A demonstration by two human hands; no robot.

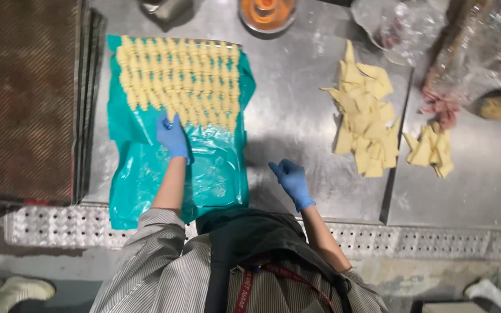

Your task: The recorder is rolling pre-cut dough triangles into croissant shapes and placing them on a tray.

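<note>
My left hand point(173, 137) is at the bottom edge of the rows of shaped pastries point(179, 78), upper centre-left of the frame, fingers curled down on a piece in the last row, so I'm setting one into line there. The rows lie on a teal plastic sheet point(146, 174) spread over the steel surface point(297, 110), and the lower half of that sheet shows bare. My right hand point(292, 181) hangs loose and open at lower centre, holding nothing, hovering just above the surface.

I'd judge I'm mid-batch: many rows laid, and a good heap of cut dough triangles point(363, 122) at right of centre, with a smaller pile point(431, 149) further right (plenty left to shape). The next move, as I read it, calls for the free hand to go right for a triangle, while the left lets go gently so the row stays straight.

A dark ridged tray point(27, 98) fills the left of the frame, and an orange-filled bowl point(268, 13) sits at top centre.
</note>
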